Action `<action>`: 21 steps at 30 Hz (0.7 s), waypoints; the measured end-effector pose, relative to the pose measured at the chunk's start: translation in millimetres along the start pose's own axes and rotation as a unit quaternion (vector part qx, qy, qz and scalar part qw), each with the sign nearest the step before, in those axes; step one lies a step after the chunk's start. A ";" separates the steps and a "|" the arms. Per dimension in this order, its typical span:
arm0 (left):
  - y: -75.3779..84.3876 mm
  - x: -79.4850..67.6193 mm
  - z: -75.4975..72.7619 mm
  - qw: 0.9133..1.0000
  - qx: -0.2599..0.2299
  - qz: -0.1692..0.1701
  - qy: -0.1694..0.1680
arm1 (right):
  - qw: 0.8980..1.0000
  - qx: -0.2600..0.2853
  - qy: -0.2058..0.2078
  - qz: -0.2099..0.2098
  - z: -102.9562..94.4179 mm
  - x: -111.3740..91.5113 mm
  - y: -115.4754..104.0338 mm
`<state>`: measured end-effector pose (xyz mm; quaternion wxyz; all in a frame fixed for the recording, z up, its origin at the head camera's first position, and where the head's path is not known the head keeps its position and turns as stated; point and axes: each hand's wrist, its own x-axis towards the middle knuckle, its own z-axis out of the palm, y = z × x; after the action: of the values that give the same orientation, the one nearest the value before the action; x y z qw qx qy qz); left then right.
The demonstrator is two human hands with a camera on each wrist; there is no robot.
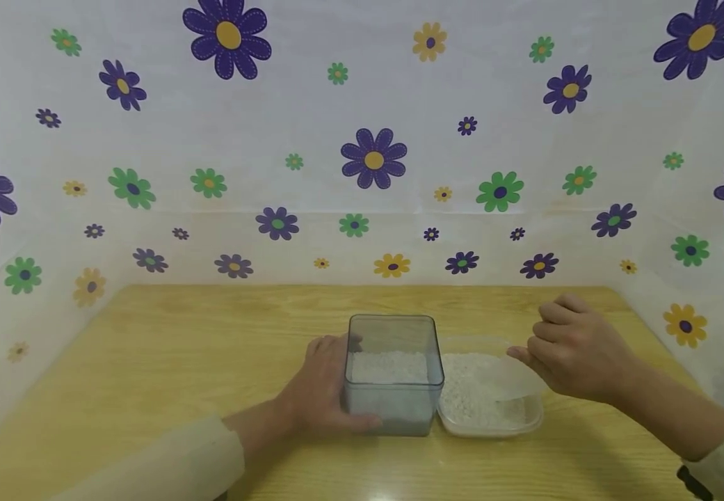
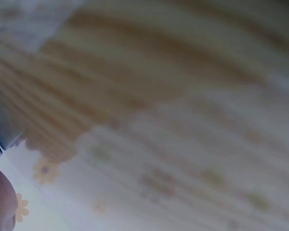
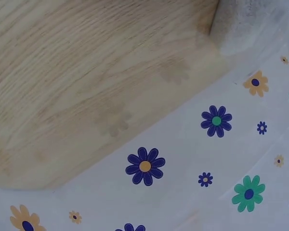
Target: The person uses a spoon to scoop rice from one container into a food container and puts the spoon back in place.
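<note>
A grey see-through square container (image 1: pixel 393 410), partly filled with white rice-like grains (image 1: pixel 389 367), stands upright in the middle of the head view. At its left side my left hand (image 1: pixel 320 390) holds it, thumb across the front and fingers toward the back. Right beside it sits a low clear tub (image 1: pixel 493 428) holding more of the same white grains. Over that tub my right hand (image 1: pixel 577 348) grips a translucent white scoop (image 1: pixel 512 379), which slants down to the left across the grains. Its lower edge blurs into them, so I cannot tell how deep it reaches.
Everything stands on a light wood-grain table (image 1: pixel 199 362). White flower-printed sheeting (image 1: pixel 311 104) rises behind the table and along both sides. In the right wrist view, part of the grey container (image 3: pixel 241 24) shows at the top right. The left wrist view is mostly blurred.
</note>
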<state>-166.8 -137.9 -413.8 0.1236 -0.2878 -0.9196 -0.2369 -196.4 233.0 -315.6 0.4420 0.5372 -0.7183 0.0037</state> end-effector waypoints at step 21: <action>-4.2 2.3 -5.6 1.000 -0.019 -0.004 -0.014 | 0.998 -0.013 0.041 0.044 -12.8 39.9 24.8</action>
<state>-170.6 -142.7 -409.7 0.1049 -0.2899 -0.9177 -0.2505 -208.8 218.9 -270.7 0.4772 0.4991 -0.7224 0.0359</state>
